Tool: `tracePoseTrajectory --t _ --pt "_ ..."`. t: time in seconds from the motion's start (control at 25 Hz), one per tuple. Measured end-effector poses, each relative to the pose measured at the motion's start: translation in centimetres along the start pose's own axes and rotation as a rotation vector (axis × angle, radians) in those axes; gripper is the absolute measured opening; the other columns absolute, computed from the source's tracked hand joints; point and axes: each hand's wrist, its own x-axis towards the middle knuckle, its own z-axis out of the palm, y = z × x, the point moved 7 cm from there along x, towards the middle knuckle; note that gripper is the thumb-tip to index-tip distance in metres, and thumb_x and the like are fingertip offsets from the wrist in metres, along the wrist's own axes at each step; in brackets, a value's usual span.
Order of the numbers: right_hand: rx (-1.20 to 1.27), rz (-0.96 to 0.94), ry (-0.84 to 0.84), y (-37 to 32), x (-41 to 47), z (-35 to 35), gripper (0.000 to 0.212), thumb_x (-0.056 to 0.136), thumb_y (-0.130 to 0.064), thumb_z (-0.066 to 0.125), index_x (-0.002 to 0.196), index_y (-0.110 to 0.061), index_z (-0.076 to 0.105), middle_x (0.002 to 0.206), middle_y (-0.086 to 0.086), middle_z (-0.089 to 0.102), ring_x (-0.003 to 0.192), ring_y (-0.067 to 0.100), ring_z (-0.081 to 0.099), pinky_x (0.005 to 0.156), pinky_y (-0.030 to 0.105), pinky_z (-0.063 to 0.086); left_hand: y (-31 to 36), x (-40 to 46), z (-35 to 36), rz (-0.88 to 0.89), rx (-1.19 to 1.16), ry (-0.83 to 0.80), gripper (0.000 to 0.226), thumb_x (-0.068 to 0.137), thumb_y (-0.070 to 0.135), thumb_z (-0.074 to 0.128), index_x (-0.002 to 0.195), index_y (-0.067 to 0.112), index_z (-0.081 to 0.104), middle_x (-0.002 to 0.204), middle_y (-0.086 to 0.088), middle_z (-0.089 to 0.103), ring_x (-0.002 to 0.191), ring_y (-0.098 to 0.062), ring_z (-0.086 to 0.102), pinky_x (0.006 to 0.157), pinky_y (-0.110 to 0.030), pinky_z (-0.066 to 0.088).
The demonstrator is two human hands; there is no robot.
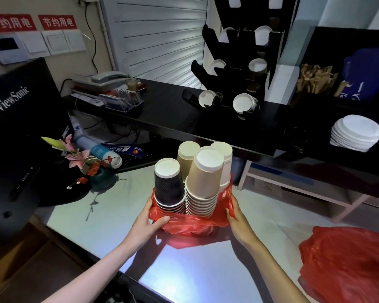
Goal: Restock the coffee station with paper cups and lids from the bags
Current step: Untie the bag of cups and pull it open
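Observation:
A red plastic bag (193, 224) stands on the pale counter (206, 270), pushed down around several upside-down stacks of paper cups. A black ribbed stack (168, 186) is at the left, a tan stack (202, 182) in the middle, another tan stack (186, 158) and a white stack (224, 162) behind. My left hand (148, 219) grips the bag's left edge. My right hand (236, 219) holds its right edge. A black cup dispenser rack (234, 68) with cups in its slots stands on the dark shelf behind. A pile of white lids (357, 133) lies at the right.
A second red bag (348, 265) lies at the counter's right front. A black monitor (15, 136) and a flower vase (101, 178) stand at the left. A phone (107, 77) and card holders are on the dark shelf. Brown paper packets (315, 78) and a blue bag (365, 75) sit at the back right.

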Motion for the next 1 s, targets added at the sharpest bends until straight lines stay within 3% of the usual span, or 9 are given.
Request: tracePoseTrajectory --t 0.16,0.28,0.36,0.52,0.64,0.76,0.84,0.92,1.0 --pt "0.01 0.008 0.006 0.3 -0.2 -0.3 0.06 0.107 -0.017 0.041 0.158 -0.031 0.014 0.151 -0.019 0.032 0.144 0.012 0.035 0.111 0.026 0.035 -0.5 0.3 0.2 0.003 0.039 -0.036 0.084 0.086 0.025 0.076 0.155 0.029 0.027 0.146 0.014 0.052 0.128 0.002 0.053 0.108 -0.023 0.044" --pt "0.075 -0.046 0.056 -0.4 -0.6 -1.2 0.071 0.103 -0.01 0.051 0.157 -0.039 0.014 0.148 -0.031 0.033 0.145 0.005 0.034 0.113 0.028 0.037 -0.1 0.3 0.2 0.0 -0.009 -0.039 0.083 0.086 0.022 0.075 0.154 0.029 0.029 0.144 0.015 0.054 0.126 0.0 0.055 0.105 -0.023 0.047" --pt "0.047 -0.129 0.134 -1.2 -1.0 -1.9 0.072 0.1 -0.009 0.058 0.155 -0.041 0.023 0.156 -0.027 0.031 0.145 -0.001 0.031 0.113 0.027 0.035 0.3 0.2 0.2 0.0 -0.095 -0.018 0.08 0.086 0.018 0.074 0.153 0.029 0.031 0.143 0.013 0.055 0.125 -0.001 0.056 0.099 -0.018 0.049" --pt "-0.052 -0.227 0.231 -1.9 -1.4 -2.3 0.038 0.099 -0.017 0.061 0.133 -0.035 0.058 0.151 -0.02 0.04 0.141 -0.007 0.033 0.111 0.024 0.035 1.1 0.1 0.1 -0.001 -0.174 0.047 0.07 0.09 0.024 0.069 0.15 0.035 0.034 0.141 0.02 0.053 0.121 0.008 0.055 0.087 -0.005 0.047" --pt "-0.04 -0.187 0.222 -1.4 -1.5 -1.8 0.03 0.101 -0.015 0.056 0.123 -0.035 0.06 0.139 -0.02 0.05 0.132 -0.008 0.043 0.104 0.013 0.041 1.2 0.0 0.1 0.001 -0.188 0.056 0.071 0.09 0.024 0.07 0.148 0.043 0.034 0.139 0.029 0.05 0.119 0.014 0.053 0.084 -0.004 0.047" --pt "-0.026 -0.139 0.202 -1.2 -1.4 -1.1 0.037 0.103 -0.014 0.052 0.124 -0.043 0.055 0.134 -0.024 0.051 0.126 -0.012 0.046 0.09 0.0 0.041 1.0 -0.1 -0.4 -0.018 -0.211 0.042 0.065 0.092 0.018 0.067 0.139 0.051 0.037 0.135 0.032 0.05 0.116 0.015 0.055 0.09 -0.015 0.05" --pt "-0.037 -0.147 0.192 -1.4 -1.1 -1.0 0.039 0.104 -0.015 0.05 0.129 -0.045 0.052 0.134 -0.027 0.048 0.122 -0.022 0.042 0.089 -0.002 0.038 0.7 -0.1 -1.0 -0.029 -0.25 0.022 0.061 0.094 0.014 0.064 0.136 0.052 0.042 0.138 0.023 0.056 0.117 0.003 0.06 0.1 -0.033 0.052" --pt "-0.054 -0.145 0.205 -1.6 -0.7 -1.2 0.031 0.105 -0.024 0.048 0.127 -0.044 0.056 0.132 -0.023 0.05 0.122 -0.018 0.044 0.092 0.003 0.041 0.3 0.0 -1.6 -0.037 -0.298 0.024 0.057 0.095 0.01 0.06 0.136 0.048 0.047 0.139 0.007 0.061 0.119 -0.013 0.063 0.1 -0.042 0.053" --pt "-0.072 -0.124 0.225 -1.1 -0.3 -1.5 0.024 0.104 -0.034 0.046 0.118 -0.044 0.063 0.128 -0.018 0.054 0.121 -0.009 0.049 0.099 0.018 0.045 0.1 0.2 -1.9 -0.037 -0.341 0.051 0.054 0.097 0.005 0.057 0.136 0.042 0.051 0.133 0.001 0.065 0.109 -0.018 0.067 0.085 -0.033 0.059"
